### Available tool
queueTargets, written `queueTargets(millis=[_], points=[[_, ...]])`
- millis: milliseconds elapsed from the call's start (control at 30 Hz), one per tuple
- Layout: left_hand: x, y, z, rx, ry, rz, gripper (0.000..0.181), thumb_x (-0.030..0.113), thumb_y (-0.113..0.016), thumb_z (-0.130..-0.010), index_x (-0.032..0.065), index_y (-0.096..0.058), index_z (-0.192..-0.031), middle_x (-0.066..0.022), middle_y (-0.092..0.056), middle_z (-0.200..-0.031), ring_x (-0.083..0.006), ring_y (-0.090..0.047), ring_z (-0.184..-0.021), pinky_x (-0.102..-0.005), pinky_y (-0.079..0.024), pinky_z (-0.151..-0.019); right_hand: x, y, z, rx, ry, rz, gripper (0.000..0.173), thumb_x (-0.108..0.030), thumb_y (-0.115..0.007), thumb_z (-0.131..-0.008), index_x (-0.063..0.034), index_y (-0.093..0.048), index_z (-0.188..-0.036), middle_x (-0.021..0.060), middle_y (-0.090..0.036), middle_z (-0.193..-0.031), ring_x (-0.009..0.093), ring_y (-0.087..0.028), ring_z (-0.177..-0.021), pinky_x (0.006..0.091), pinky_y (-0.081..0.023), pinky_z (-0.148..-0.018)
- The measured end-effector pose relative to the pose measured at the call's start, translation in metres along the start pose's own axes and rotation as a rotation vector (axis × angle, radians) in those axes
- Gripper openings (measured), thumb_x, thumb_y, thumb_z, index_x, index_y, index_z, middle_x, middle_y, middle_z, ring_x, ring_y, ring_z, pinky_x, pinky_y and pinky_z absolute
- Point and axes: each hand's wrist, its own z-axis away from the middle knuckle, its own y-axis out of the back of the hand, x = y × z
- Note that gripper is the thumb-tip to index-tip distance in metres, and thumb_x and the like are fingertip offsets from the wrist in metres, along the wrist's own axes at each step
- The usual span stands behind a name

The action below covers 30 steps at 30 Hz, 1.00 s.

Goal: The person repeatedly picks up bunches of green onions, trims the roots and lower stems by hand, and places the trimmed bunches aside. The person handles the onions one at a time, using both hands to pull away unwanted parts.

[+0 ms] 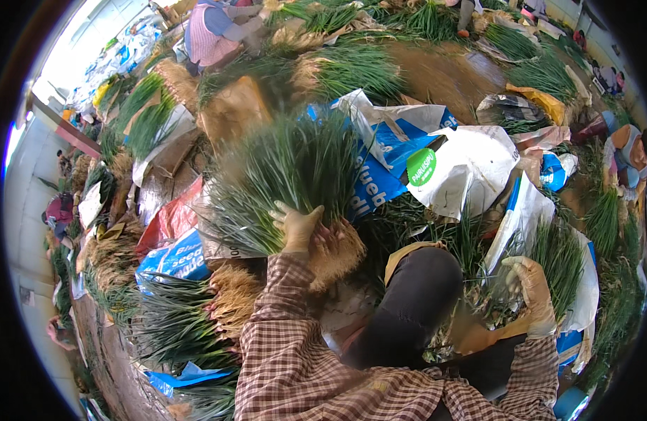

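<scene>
A large heap of green onions lies in front of me, leaves fanned to the upper left. Their pinkish bulbs and tan roots point to the lower right. My left hand, in a pale glove, rests on the heap near the bulbs, its fingers spread. Off to the right, my right hand, gloved too, is raised beside loose green onions. Its fingers are loosely curled and apart, with nothing visible in them. My bent knee in dark trousers stands between the hands.
Another pile of green onions lies at lower left by a blue printed sack. White sacking and a blue sack lie ahead. A person in a pink-striped garment works at the far side. Trimmed leaves litter the ground.
</scene>
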Motion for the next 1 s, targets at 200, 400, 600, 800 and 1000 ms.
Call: queueTargets(millis=[200,400,600,800,1000], points=[[-0.013,0.017,-0.045,0.01,0.092,-0.014,0.118,0.037,-0.079,-0.072,0.0077,0.007,-0.148,-0.0262,0.01,-0.151,-0.046,-0.006,-0.139,-0.0473,-0.022,-0.114,0.005,-0.011,-0.007,-0.016,-0.056,0.032,0.021,-0.018,-0.048,-0.097,-0.0021,-0.06,-0.105,0.0058,-0.065,-0.077,0.01,-0.059,-0.06,0.0209,-0.046,-0.052],[-0.041,0.018,-0.062,-0.029,0.039,-0.067,0.133,0.055,-0.08,-0.061,0.0047,0.009,-0.147,-0.0307,0.008,-0.15,-0.0442,-0.008,-0.14,-0.0464,-0.025,-0.111,-0.011,-0.026,0.016,0.05,0.072,-0.038,0.024,-0.022,-0.053,-0.094,-0.0069,-0.062,-0.111,0.008,-0.067,-0.098,0.013,-0.063,-0.076,0.0248,-0.052,-0.063],[-0.038,0.058,-0.058,-0.125,-0.1,0.097,0.13,0.055,-0.078,-0.066,-0.0086,0.004,-0.143,-0.0295,-0.024,-0.145,-0.0366,-0.028,-0.134,-0.0402,-0.03,-0.106,0.013,-0.017,0.028,0.027,0.107,0.615,0.043,-0.029,-0.06,-0.089,-0.0108,-0.054,-0.128,0.0133,-0.047,-0.138,0.029,-0.045,-0.127,0.0365,-0.033,-0.108],[-0.024,0.078,-0.011,-0.205,-0.009,0.323,0.097,0.051,-0.068,-0.079,0.0103,-0.011,-0.146,-0.0191,-0.033,-0.142,-0.0427,-0.039,-0.122,-0.0642,-0.048,-0.071,0.032,0.005,0.03,0.156,0.2,0.469,0.032,-0.026,-0.052,-0.095,-0.0026,-0.062,-0.114,0.009,-0.069,-0.08,0.016,-0.065,-0.073,0.0295,-0.051,-0.071],[-0.037,0.087,-0.012,-0.008,0.063,0.429,0.076,0.045,-0.063,-0.083,0.0064,-0.029,-0.138,-0.0177,-0.044,-0.133,-0.0337,-0.047,-0.118,-0.055,-0.048,-0.08,0.015,-0.018,0.03,0.16,0.377,0.581,0.047,-0.012,-0.054,-0.091,-0.0028,-0.042,-0.136,0.0186,-0.058,-0.122,0.026,-0.061,-0.107,0.0326,-0.048,-0.09]])
